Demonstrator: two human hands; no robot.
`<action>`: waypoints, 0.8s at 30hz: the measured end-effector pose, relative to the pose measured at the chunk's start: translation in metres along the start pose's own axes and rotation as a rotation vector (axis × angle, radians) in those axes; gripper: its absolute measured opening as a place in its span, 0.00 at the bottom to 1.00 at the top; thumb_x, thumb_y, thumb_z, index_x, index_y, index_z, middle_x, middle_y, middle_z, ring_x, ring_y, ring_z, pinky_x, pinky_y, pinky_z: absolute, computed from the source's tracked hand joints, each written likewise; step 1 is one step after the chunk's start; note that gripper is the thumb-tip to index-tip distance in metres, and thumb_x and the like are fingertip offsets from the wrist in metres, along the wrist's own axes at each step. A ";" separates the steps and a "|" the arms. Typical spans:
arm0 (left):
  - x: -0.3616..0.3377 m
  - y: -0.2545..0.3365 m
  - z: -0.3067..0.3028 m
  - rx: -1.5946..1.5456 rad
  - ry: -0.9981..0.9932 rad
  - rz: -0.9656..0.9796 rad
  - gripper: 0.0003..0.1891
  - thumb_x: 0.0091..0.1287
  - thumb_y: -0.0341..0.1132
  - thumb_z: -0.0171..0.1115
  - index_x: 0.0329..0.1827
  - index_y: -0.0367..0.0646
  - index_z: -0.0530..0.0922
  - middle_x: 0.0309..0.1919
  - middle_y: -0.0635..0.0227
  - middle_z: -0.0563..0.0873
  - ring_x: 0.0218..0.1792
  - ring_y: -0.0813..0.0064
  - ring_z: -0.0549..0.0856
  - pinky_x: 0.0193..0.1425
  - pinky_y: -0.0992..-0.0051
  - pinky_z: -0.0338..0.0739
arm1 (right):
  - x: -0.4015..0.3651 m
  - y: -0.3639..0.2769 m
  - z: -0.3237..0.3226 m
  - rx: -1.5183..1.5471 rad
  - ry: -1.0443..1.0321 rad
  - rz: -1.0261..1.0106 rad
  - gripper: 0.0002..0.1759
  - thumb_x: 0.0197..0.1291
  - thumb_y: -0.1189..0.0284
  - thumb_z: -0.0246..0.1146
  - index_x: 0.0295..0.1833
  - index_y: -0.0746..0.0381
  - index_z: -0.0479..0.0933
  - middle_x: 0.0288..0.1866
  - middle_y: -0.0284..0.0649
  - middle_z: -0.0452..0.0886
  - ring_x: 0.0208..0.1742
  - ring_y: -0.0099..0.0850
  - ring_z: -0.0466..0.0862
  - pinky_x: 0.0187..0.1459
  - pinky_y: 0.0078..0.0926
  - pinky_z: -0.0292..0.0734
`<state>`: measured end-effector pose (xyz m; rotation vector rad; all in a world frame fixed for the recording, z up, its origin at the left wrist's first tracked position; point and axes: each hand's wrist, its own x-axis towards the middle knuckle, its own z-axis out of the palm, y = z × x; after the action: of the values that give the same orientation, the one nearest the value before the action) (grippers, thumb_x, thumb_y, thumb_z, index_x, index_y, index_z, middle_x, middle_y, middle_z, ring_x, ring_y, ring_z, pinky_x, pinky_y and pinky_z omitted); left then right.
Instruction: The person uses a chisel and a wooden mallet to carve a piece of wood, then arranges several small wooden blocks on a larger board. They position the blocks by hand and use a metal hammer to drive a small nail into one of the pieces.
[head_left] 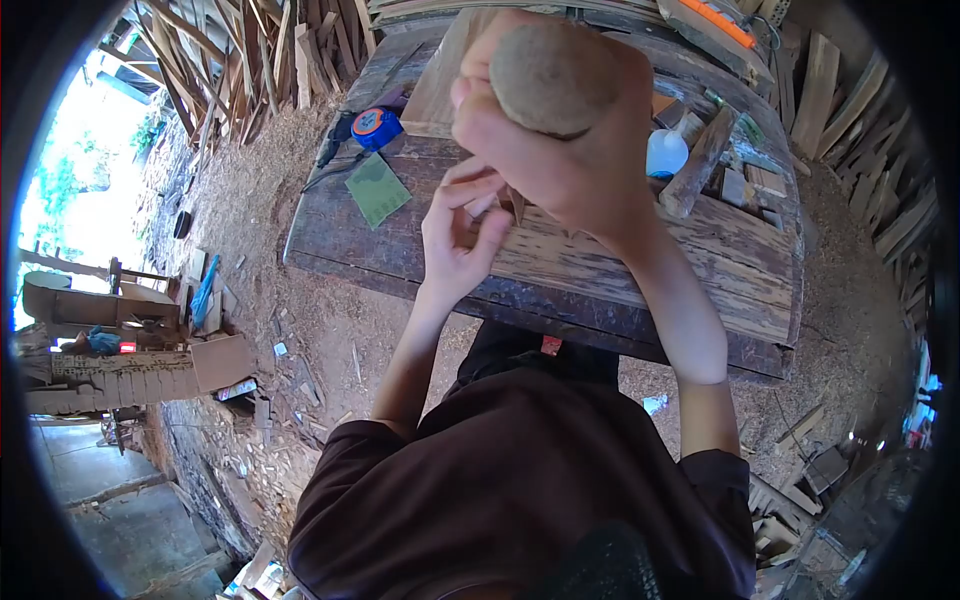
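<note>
My right hand [560,165] is raised over the workbench [330,225], close to the camera. Its fingers wrap round a wooden tool with a round end [555,78] that faces me; the rest of the tool is hidden. Lower and to the left, my left hand [462,225] has its fingers curled in towards the thumb. Beside its fingertips shows a small pointed bit of wood [516,204], partly covered by my right hand. Whatever the left fingers grip cannot be made out. Behind the hands lies a pale wooden board [437,105].
On the bench are a blue tape measure [376,127], a green sandpaper square [378,190], a white round container [666,153] and a wood block [698,165]. A long worn plank [720,270] lies along the front. Stacked timber [240,50] stands behind; shavings cover the floor.
</note>
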<state>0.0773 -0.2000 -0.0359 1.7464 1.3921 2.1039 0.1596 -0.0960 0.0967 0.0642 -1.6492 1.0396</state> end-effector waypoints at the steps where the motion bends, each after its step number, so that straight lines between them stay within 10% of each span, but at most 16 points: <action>1: 0.000 -0.001 0.002 -0.065 0.035 0.012 0.15 0.67 0.19 0.63 0.55 0.34 0.73 0.59 0.49 0.75 0.62 0.65 0.78 0.62 0.68 0.78 | 0.000 -0.002 0.000 0.032 -0.050 0.038 0.16 0.38 0.65 0.77 0.30 0.63 0.82 0.23 0.37 0.84 0.27 0.25 0.86 0.34 0.24 0.81; 15: 0.001 -0.005 -0.003 0.152 0.105 0.100 0.15 0.60 0.17 0.70 0.49 0.34 0.79 0.58 0.46 0.79 0.57 0.59 0.82 0.60 0.65 0.79 | 0.003 -0.005 0.000 0.071 0.005 0.036 0.20 0.36 0.61 0.78 0.32 0.62 0.80 0.23 0.38 0.82 0.26 0.28 0.85 0.31 0.26 0.81; 21: -0.002 -0.009 0.002 0.124 0.120 0.049 0.16 0.61 0.19 0.69 0.51 0.36 0.78 0.59 0.47 0.79 0.57 0.58 0.82 0.60 0.65 0.79 | 0.010 -0.018 -0.019 0.160 -0.256 0.121 0.12 0.51 0.74 0.76 0.33 0.62 0.77 0.24 0.30 0.80 0.24 0.19 0.79 0.27 0.22 0.73; 24: 0.000 -0.003 0.001 0.142 0.069 0.091 0.13 0.63 0.18 0.67 0.49 0.35 0.77 0.59 0.49 0.79 0.59 0.60 0.81 0.61 0.66 0.78 | 0.006 -0.013 -0.003 0.095 0.177 -0.049 0.20 0.36 0.61 0.78 0.31 0.62 0.81 0.24 0.39 0.83 0.28 0.27 0.86 0.31 0.26 0.80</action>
<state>0.0763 -0.1978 -0.0383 1.8381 1.5433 2.1806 0.1665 -0.0996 0.1092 0.0727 -1.4320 1.0551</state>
